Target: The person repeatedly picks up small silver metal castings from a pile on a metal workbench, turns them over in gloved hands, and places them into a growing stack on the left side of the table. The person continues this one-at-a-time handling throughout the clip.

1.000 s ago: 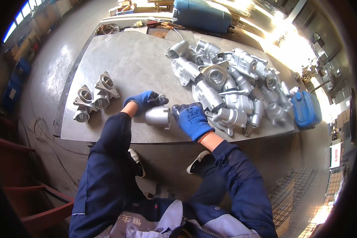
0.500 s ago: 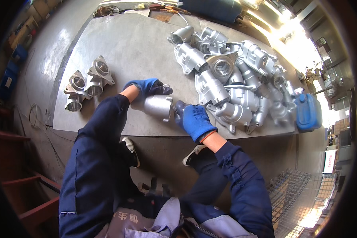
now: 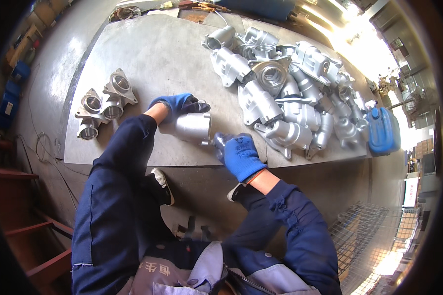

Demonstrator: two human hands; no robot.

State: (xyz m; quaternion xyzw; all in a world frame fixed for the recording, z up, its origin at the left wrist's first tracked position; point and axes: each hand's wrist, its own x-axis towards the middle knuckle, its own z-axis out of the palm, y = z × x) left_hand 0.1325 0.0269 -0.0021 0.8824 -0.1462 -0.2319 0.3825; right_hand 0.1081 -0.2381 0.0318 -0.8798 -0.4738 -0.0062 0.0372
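A silver cast-metal housing lies on its side near the front edge of the metal table, its open, lugged end facing right. My left hand, in a blue glove with dark fingertips, is closed round the housing's far side. Just right of the open end is my right hand, gloved the same way, its fingers curled together close to the rim. Whatever those fingers may hold is hidden. The inside of the housing does not show.
Several similar castings are heaped on the table's right side. A small group of flanged castings stands at the left. A blue jerrycan is at the right edge. Tools lie at the back; a wire basket stands at lower right.
My right hand has moved slightly nearer to me and down from the rim. The housing has turned a little in my left hand's grip. The whole view has shifted slightly.
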